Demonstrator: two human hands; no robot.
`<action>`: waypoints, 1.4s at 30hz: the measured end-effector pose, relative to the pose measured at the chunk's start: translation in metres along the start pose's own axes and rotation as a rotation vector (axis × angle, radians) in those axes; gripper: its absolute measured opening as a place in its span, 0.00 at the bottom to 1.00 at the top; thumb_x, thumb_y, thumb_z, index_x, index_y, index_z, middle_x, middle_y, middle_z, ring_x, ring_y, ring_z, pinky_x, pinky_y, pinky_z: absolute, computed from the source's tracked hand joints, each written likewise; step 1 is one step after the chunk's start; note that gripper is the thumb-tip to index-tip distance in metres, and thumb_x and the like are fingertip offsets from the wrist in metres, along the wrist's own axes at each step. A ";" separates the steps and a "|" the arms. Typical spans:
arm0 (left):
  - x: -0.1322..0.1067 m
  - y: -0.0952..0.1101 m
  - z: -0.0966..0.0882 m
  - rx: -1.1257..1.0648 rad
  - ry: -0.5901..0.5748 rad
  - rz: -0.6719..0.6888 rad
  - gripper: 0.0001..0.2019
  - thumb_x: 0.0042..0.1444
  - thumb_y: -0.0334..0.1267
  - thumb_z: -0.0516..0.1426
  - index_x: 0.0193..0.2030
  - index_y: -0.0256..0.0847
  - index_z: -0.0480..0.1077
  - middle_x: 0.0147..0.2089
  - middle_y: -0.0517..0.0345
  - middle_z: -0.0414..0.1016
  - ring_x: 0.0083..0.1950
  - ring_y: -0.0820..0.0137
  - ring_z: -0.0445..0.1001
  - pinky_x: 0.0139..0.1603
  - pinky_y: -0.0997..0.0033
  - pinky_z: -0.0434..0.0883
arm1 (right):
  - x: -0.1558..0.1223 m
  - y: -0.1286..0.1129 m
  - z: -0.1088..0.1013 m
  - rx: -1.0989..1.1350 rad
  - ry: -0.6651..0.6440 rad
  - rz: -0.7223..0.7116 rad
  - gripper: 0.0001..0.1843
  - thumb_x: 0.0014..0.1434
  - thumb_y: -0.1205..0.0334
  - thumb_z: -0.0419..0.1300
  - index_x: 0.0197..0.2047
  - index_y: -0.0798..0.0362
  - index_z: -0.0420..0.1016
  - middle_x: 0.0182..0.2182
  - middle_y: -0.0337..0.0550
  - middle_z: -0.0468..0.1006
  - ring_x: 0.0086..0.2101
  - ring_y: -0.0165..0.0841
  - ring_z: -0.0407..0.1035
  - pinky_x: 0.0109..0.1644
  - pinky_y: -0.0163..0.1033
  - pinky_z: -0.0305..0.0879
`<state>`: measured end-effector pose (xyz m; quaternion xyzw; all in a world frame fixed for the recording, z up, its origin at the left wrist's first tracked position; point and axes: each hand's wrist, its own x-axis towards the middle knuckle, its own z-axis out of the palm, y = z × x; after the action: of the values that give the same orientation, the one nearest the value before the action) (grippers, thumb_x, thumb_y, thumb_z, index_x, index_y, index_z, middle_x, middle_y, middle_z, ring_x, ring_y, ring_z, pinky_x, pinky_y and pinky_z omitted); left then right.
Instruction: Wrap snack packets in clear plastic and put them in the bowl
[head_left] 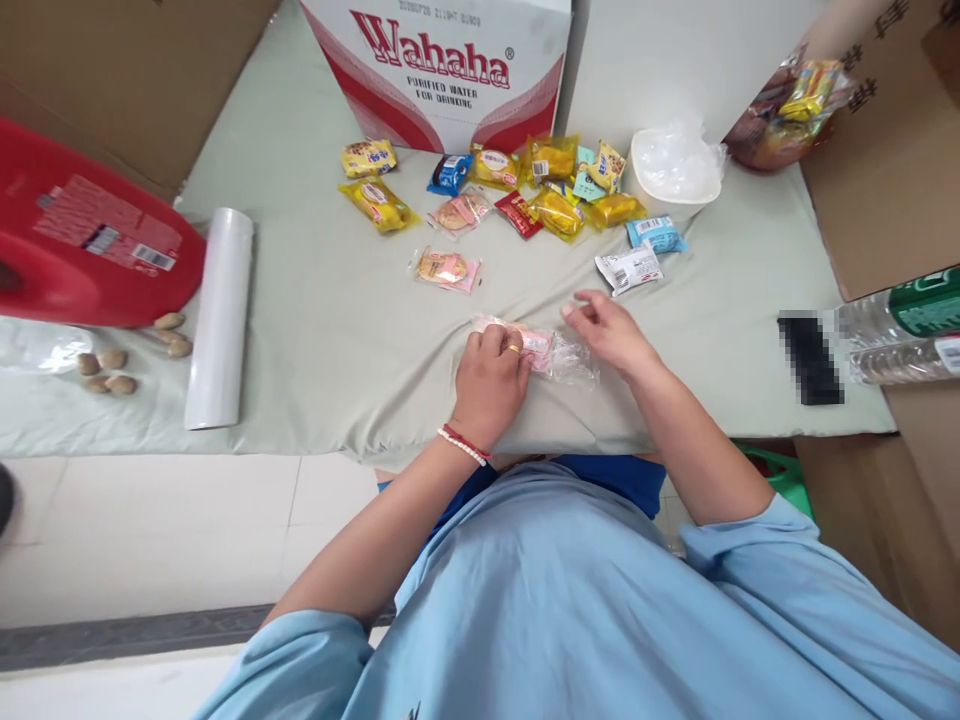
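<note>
"Wahaha purified water for drinking" is being displayed on the carton [450, 80] at the back. A pink snack packet [534, 343], touching a clear plastic bag [574, 362] on the tablecloth [337, 330], is being gripped under the left hand [491, 378]'s curled fingers. The right hand [611, 330] is being held palm-down, fingers loosely open, over the bag's far edge.

The pink snack packet [537, 343] is glossy, crinkled plastic film. The table cover [337, 330] is matt, creased cloth; the red jug [112, 290] smooth shiny plastic, the Wahaha box [442, 75] printed cardboard.
</note>
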<state>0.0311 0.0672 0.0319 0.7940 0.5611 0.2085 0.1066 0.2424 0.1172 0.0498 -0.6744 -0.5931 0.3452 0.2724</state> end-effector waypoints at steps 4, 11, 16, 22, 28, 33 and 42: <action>-0.002 0.002 -0.001 0.017 -0.014 -0.007 0.13 0.69 0.38 0.55 0.55 0.39 0.74 0.56 0.40 0.73 0.54 0.49 0.69 0.54 0.50 0.70 | -0.025 0.012 0.002 -0.246 -0.242 0.002 0.14 0.62 0.50 0.65 0.42 0.52 0.78 0.32 0.42 0.78 0.33 0.37 0.71 0.38 0.39 0.63; 0.000 0.009 0.004 0.054 -0.003 -0.004 0.13 0.69 0.37 0.56 0.55 0.38 0.75 0.55 0.39 0.75 0.54 0.49 0.72 0.51 0.51 0.70 | -0.053 -0.015 0.008 -0.281 0.046 -0.205 0.06 0.66 0.57 0.58 0.41 0.48 0.74 0.33 0.42 0.77 0.34 0.38 0.70 0.40 0.40 0.63; -0.011 0.008 0.012 -0.104 0.050 -0.027 0.18 0.67 0.31 0.51 0.59 0.35 0.74 0.58 0.37 0.77 0.58 0.51 0.74 0.58 0.50 0.71 | -0.029 -0.038 0.051 -0.307 0.000 -0.350 0.08 0.67 0.64 0.53 0.43 0.50 0.74 0.38 0.48 0.81 0.39 0.42 0.73 0.44 0.42 0.64; -0.010 -0.025 0.003 -0.613 0.172 -0.240 0.19 0.67 0.36 0.52 0.62 0.42 0.71 0.49 0.52 0.81 0.49 0.64 0.80 0.56 0.63 0.75 | -0.008 -0.026 0.072 -0.322 -0.011 -0.406 0.10 0.66 0.66 0.53 0.45 0.51 0.76 0.42 0.51 0.80 0.43 0.43 0.71 0.47 0.42 0.65; 0.010 -0.041 0.012 -0.395 0.289 -0.417 0.31 0.54 0.42 0.67 0.64 0.37 0.69 0.55 0.43 0.72 0.56 0.55 0.74 0.63 0.53 0.71 | -0.011 -0.027 0.070 -0.300 -0.013 -0.379 0.10 0.68 0.63 0.53 0.44 0.52 0.76 0.41 0.51 0.80 0.43 0.43 0.72 0.49 0.43 0.66; 0.010 -0.046 0.016 -0.391 0.110 -0.445 0.19 0.60 0.49 0.64 0.50 0.37 0.72 0.47 0.45 0.74 0.52 0.53 0.75 0.60 0.50 0.72 | -0.015 -0.025 0.070 -0.118 0.017 -0.359 0.06 0.65 0.63 0.57 0.40 0.50 0.76 0.37 0.45 0.80 0.40 0.39 0.73 0.48 0.41 0.66; -0.002 -0.018 0.024 -0.334 0.556 -0.125 0.17 0.60 0.37 0.62 0.54 0.44 0.64 0.54 0.46 0.72 0.58 0.56 0.72 0.62 0.51 0.69 | -0.050 -0.027 0.073 0.684 0.003 -0.034 0.15 0.58 0.47 0.69 0.39 0.48 0.78 0.31 0.37 0.81 0.33 0.34 0.76 0.45 0.42 0.75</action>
<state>0.0264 0.0727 0.0027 0.6421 0.5745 0.4995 0.0905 0.1653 0.0682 0.0328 -0.5343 -0.4538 0.5186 0.4896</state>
